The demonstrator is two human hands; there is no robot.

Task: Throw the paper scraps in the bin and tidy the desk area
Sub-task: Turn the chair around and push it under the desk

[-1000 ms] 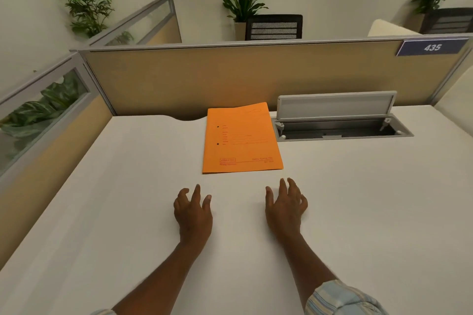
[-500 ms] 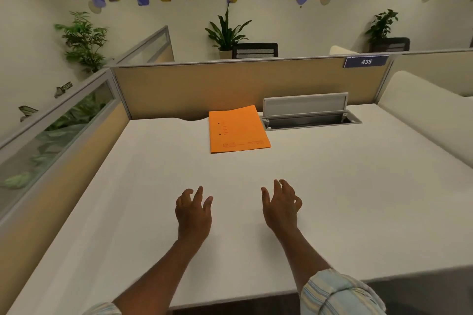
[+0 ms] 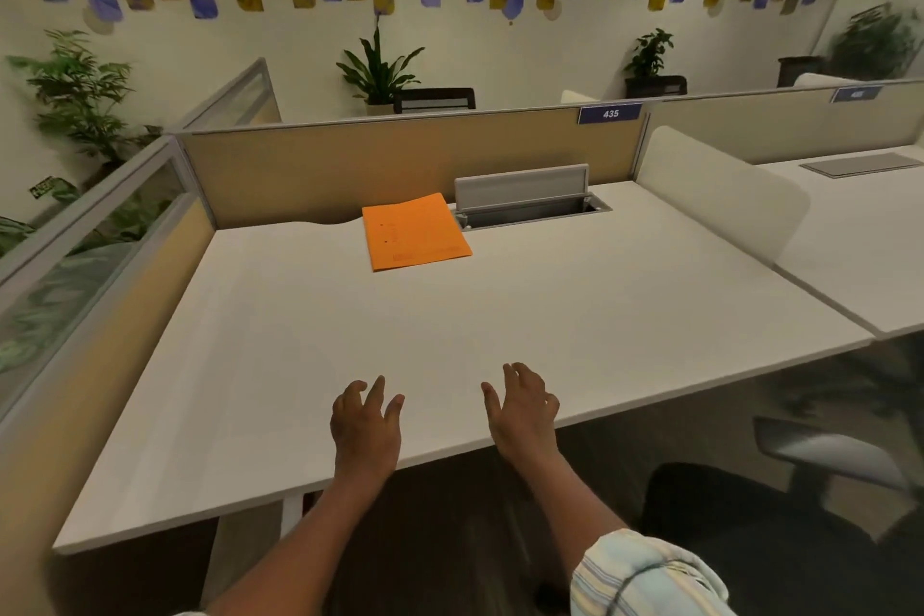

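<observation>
An orange folder [image 3: 416, 231] lies flat at the back of the white desk [image 3: 350, 340], next to the cable tray. My left hand [image 3: 366, 425] and my right hand [image 3: 522, 408] hover side by side over the desk's front edge, palms down, fingers spread, holding nothing. Both are far from the folder. I see no paper scraps and no bin in this view.
A grey cable tray [image 3: 530, 203] with its lid raised sits at the back, right of the folder. Tan partitions [image 3: 400, 165] wall the back and left. A dark office chair [image 3: 780, 505] stands at the lower right. A neighbouring desk [image 3: 850, 235] lies to the right.
The view has pulled back and risen: the desk's front edge, the floor and the chair now show. Both hands have drawn back from mid-desk to the front edge, still empty.
</observation>
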